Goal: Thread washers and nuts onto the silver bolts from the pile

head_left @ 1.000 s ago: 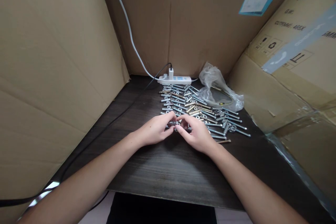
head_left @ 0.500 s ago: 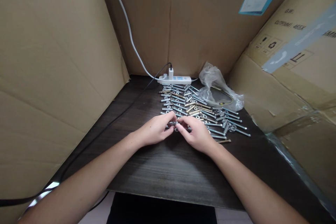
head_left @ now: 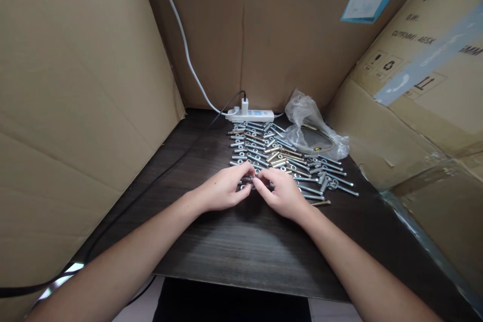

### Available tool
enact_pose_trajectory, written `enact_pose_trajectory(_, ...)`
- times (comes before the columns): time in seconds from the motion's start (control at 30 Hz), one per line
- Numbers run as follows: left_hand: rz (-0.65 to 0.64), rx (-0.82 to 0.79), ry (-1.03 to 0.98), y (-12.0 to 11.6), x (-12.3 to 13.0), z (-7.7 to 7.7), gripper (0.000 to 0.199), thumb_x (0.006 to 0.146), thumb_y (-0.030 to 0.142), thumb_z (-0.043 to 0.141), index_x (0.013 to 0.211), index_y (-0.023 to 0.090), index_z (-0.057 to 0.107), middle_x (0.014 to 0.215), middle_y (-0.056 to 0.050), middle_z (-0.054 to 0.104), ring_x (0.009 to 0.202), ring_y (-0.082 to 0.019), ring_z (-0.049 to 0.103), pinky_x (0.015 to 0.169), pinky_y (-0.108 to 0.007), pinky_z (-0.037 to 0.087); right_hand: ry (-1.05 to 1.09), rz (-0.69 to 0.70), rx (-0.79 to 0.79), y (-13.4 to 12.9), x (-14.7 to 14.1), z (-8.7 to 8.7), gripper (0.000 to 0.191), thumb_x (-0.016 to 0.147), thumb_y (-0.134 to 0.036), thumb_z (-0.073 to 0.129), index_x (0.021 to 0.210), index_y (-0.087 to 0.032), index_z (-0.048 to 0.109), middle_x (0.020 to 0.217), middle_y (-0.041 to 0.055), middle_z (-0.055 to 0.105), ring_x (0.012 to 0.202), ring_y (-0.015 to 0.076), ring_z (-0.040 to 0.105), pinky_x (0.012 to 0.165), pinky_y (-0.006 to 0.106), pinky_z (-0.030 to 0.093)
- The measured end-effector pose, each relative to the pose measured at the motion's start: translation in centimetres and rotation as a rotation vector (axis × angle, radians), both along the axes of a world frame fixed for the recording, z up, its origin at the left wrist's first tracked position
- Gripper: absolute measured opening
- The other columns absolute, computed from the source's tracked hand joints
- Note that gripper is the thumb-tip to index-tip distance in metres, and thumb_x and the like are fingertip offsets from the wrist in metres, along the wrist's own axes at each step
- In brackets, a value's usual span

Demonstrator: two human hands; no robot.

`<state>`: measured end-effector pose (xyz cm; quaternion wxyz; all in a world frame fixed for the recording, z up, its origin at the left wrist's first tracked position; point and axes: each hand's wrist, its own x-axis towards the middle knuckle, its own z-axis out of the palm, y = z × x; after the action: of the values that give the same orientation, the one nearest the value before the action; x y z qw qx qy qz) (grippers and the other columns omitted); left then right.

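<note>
My left hand point(head_left: 225, 189) and my right hand point(head_left: 284, 192) meet at the middle of the dark table point(head_left: 234, 246). Both pinch one small silver bolt point(head_left: 248, 179) between their fingertips, the left on its left end, the right on its right end. Just behind the hands lies a spread of several silver and brass bolts point(head_left: 271, 151), set out in rows. Part of the held bolt is hidden by my fingers.
A white power strip point(head_left: 251, 115) with a plugged charger and white cable sits at the back. A crumpled clear plastic bag point(head_left: 313, 131) lies at the back right. Cardboard walls point(head_left: 75, 85) close in on the left, back and right. A black cable point(head_left: 166, 171) runs along the left.
The hands stay together on the bolt, with only slight finger movement; the view has shifted a little.
</note>
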<state>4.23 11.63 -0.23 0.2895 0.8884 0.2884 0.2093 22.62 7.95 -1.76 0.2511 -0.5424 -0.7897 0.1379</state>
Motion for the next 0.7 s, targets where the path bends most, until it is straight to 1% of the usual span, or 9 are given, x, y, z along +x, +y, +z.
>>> enact_pose_trajectory(0.07,-0.009,0.003,-0.002,-0.05,0.01,0.02,0.012,0.085,0.023,0.046,0.096,0.019,0.047,0.091,-0.003,0.058,0.077,-0.015,0.054,0.068,-0.026,0.043,-0.024,0.002,-0.013,0.0,0.05,0.14,0.035,0.089,-0.038,0.039,0.067,-0.017,0.057,0.062,0.0007,0.057,0.061,0.0097,0.049,0.064,0.022,0.033)
enact_pose_trajectory(0.1,-0.01,0.002,-0.001,-0.04,0.01,0.02,0.013,0.085,0.023,0.046,0.097,0.019,0.047,0.091,-0.003,0.058,0.077,-0.015,0.054,0.068,-0.026,0.043,-0.024,-0.001,-0.018,-0.01,0.07,0.24,0.036,0.09,-0.037,0.038,0.067,-0.018,0.057,0.062,0.0006,0.057,0.061,0.0097,0.049,0.064,0.022,0.033)
enact_pose_trajectory(0.2,0.004,-0.006,0.01,0.03,-0.02,0.0,0.014,0.085,0.023,0.046,0.099,0.019,0.047,0.091,-0.003,0.058,0.075,-0.014,0.054,0.068,-0.026,0.043,0.042,-0.012,-0.023,-0.13,0.07,0.56,0.026,0.089,-0.035,0.04,0.081,-0.02,0.061,0.069,0.0001,0.06,0.065,0.0101,0.052,0.066,0.022,0.036)
enact_pose_trajectory(0.27,0.013,-0.007,0.014,0.08,-0.01,-0.02,0.015,0.086,0.024,0.045,0.1,0.019,0.047,0.091,-0.003,0.058,0.075,-0.014,0.054,0.068,-0.027,0.043,0.099,-0.013,-0.023,-0.25,0.02,0.72,0.018,0.086,-0.033,0.045,0.092,-0.021,0.059,0.074,-0.0009,0.061,0.067,0.0097,0.052,0.067,0.021,0.037)
enact_pose_trajectory(0.33,0.014,-0.003,0.008,0.11,0.01,-0.05,0.015,0.086,0.023,0.045,0.1,0.019,0.047,0.092,-0.002,0.058,0.076,-0.014,0.054,0.068,-0.027,0.043,0.121,-0.002,-0.023,-0.33,-0.01,0.75,0.016,0.083,-0.029,0.049,0.094,-0.021,0.057,0.075,-0.0016,0.061,0.066,0.0092,0.051,0.067,0.021,0.037)
enact_pose_trajectory(0.47,0.011,-0.006,0.001,0.14,0.06,-0.19,0.014,0.086,0.023,0.045,0.1,0.019,0.047,0.092,-0.002,0.058,0.076,-0.014,0.054,0.07,-0.027,0.044,0.084,0.008,-0.016,-0.17,0.08,0.46,0.016,0.084,-0.029,0.047,0.09,-0.021,0.059,0.075,-0.0007,0.061,0.067,0.0095,0.051,0.068,0.022,0.037)
enact_pose_trajectory(0.6,0.013,-0.019,0.011,0.18,0.03,-0.32,0.014,0.086,0.023,0.045,0.1,0.019,0.047,0.092,-0.003,0.058,0.078,-0.015,0.054,0.07,-0.028,0.044,0.017,-0.014,-0.026,0.05,0.25,0.28,0.032,0.09,-0.033,0.038,0.071,-0.017,0.059,0.067,0.0017,0.058,0.066,0.0101,0.051,0.066,0.022,0.036)
enact_pose_trajectory(0.63,0.013,-0.021,0.016,0.2,0.02,-0.32,0.014,0.086,0.023,0.045,0.1,0.019,0.047,0.092,-0.003,0.058,0.079,-0.015,0.054,0.071,-0.028,0.044,0.021,-0.018,-0.027,0.03,0.27,0.31,0.034,0.09,-0.034,0.037,0.071,-0.017,0.059,0.066,0.0017,0.058,0.065,0.0102,0.051,0.066,0.022,0.036)
enact_pose_trajectory(0.7,0.014,-0.023,0.022,0.22,0.0,-0.29,0.015,0.087,0.022,0.045,0.101,0.019,0.046,0.094,-0.003,0.058,0.08,-0.015,0.055,0.072,-0.028,0.044,0.065,-0.022,-0.023,-0.09,0.25,0.43,0.028,0.089,-0.034,0.039,0.081,-0.018,0.06,0.069,0.0012,0.059,0.066,0.0103,0.052,0.066,0.022,0.037)
